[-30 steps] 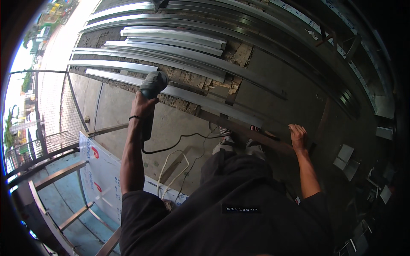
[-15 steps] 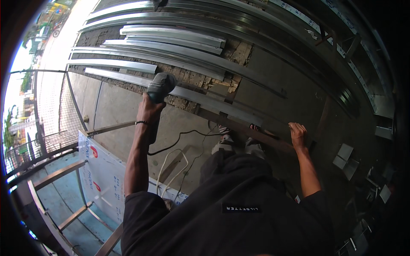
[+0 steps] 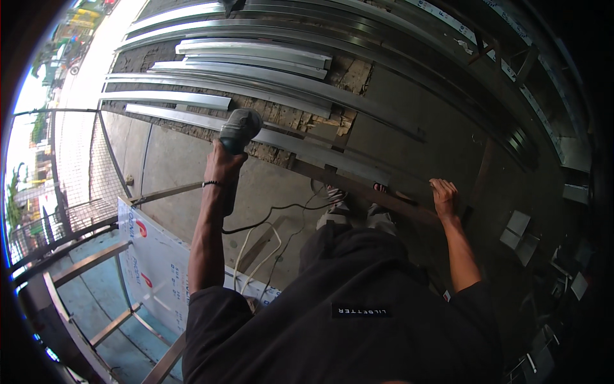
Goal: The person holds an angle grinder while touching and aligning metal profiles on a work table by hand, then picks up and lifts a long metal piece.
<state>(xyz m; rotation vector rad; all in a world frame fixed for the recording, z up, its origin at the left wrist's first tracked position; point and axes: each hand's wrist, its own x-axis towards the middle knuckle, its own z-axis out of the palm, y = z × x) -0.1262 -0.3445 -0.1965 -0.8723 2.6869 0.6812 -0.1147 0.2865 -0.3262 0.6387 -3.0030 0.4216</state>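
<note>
My left hand (image 3: 224, 168) is wrapped round the body of a corded angle grinder (image 3: 240, 126). Its grey head lies over a long silver metal strip (image 3: 185, 116) at the near edge of the wooden work surface; whether it touches the metal cannot be made out. The grinder's lower body is partly hidden by my wrist, and a black cable (image 3: 275, 209) trails from it toward my feet. Off to the right, my right hand (image 3: 445, 197) hovers with its fingers curled in, and nothing shows in it.
Several long metal profiles (image 3: 256, 57) lie across the rough wooden surface (image 3: 352, 77). A brown beam (image 3: 396, 200) runs before my feet. At left stand a metal frame (image 3: 89, 264) and a film-covered sheet (image 3: 153, 256). Metal offcuts (image 3: 515, 229) lie on the right floor.
The whole view has shifted slightly, with the metal profiles a little further left. My left hand still grips the grinder, and both hands keep nearly the same places.
</note>
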